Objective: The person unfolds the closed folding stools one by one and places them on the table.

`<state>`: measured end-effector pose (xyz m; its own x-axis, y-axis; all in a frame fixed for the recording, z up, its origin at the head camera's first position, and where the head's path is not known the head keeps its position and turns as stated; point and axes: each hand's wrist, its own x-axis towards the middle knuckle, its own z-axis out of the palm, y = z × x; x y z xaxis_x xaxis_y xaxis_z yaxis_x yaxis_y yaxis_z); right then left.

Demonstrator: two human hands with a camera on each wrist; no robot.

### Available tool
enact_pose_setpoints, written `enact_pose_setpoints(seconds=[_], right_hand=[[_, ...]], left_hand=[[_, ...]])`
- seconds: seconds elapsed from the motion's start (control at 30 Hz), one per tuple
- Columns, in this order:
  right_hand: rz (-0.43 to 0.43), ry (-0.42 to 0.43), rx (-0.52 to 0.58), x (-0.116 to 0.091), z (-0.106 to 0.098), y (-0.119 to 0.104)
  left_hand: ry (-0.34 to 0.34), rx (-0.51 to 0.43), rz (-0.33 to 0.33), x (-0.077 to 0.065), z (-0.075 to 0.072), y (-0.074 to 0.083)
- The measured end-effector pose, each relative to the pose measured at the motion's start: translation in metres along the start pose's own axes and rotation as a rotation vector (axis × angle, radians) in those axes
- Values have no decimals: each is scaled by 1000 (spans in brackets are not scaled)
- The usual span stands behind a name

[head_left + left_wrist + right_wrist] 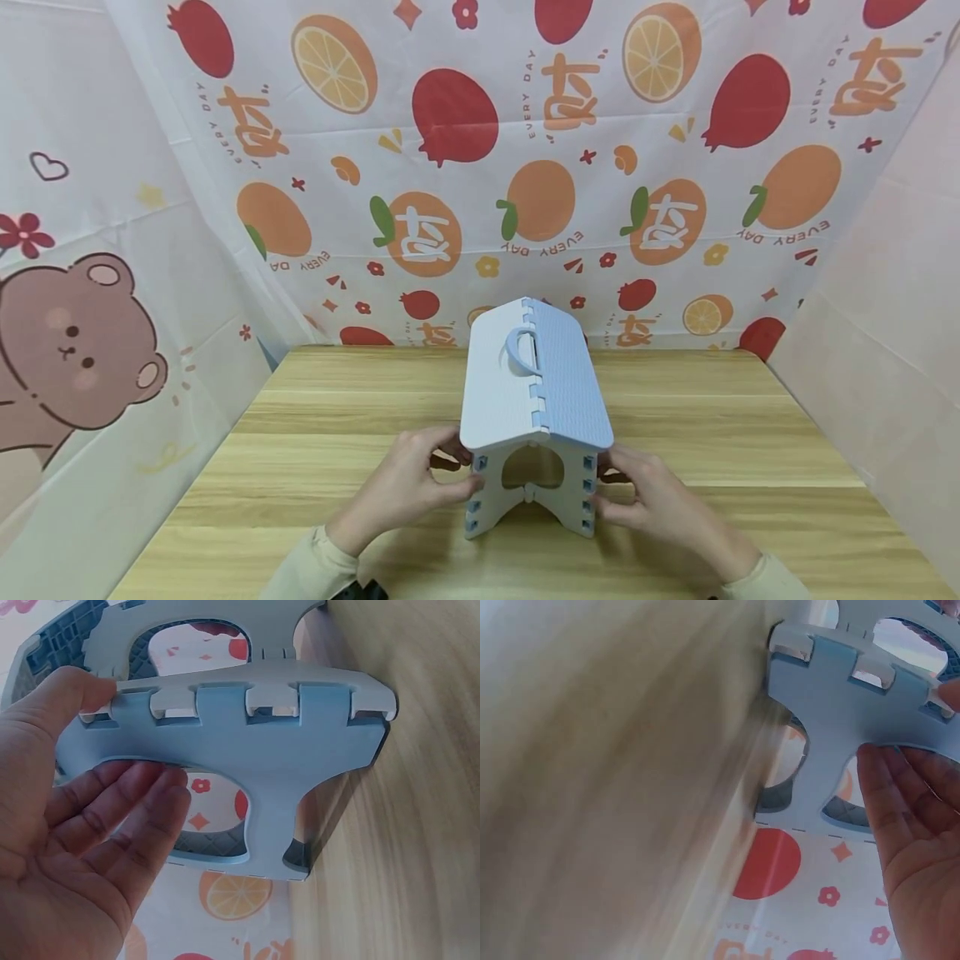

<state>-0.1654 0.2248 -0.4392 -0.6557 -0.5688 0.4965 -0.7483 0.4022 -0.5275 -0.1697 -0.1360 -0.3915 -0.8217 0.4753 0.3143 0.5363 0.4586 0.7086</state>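
A folding plastic stool (495,383), white and light blue, stands upright on the table between both hands. Its top bends at the middle into a roof-like ridge with a blue loop handle (517,354). On the left, my left hand (408,483) grips the side, thumb on the hinged front corner and fingertips at the opening in the blue side panel (217,739). Across from it, my right hand (648,496) holds the other blue side panel (817,712) in a similar way, its fingers at that panel's opening. The far fingers of both hands are partly hidden in the head view.
The wood-grain table (322,408) extends around the stool on all sides. Behind it hangs a white fruit-print cloth (600,125), with a bear-print cloth (82,350) at the left and a pale cloth (885,333) at the right.
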Motion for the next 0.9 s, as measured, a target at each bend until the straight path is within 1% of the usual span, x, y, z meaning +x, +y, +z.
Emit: enact_pose_setpoints(seconds=[0.1, 0.17, 0.23, 0.33, 0.43, 0.53, 0.6, 0.67, 0.77, 0.9], right_hand=[[34, -39, -25, 2, -5, -1], [71, -66, -39, 2, -9, -2], [113, -74, -58, 3, -15, -2], [157, -38, -95, 5, -25, -3], [194, 31, -150, 8, -36, -5], [214, 98, -208, 15, -46, -8], [223, 130, -233, 21, -52, -10], [247, 144, -244, 27, -57, -14], [290, 134, -247, 38, -62, -20], [313, 102, -248, 53, -61, -29]], left_hand=[[-15, -14, -10, 0, -3, 2], [-15, -15, -4, 0, -6, 3], [-7, -10, 7, 0, -11, 4], [20, 1, 14, 2, -21, 7], [62, -9, -17, 6, -33, 12], [129, 1, -34, 13, -43, 19], [166, 38, -19, 19, -48, 24], [187, 83, 7, 26, -52, 28], [179, 139, 43, 37, -53, 32], [128, 156, 61, 52, -49, 34]])
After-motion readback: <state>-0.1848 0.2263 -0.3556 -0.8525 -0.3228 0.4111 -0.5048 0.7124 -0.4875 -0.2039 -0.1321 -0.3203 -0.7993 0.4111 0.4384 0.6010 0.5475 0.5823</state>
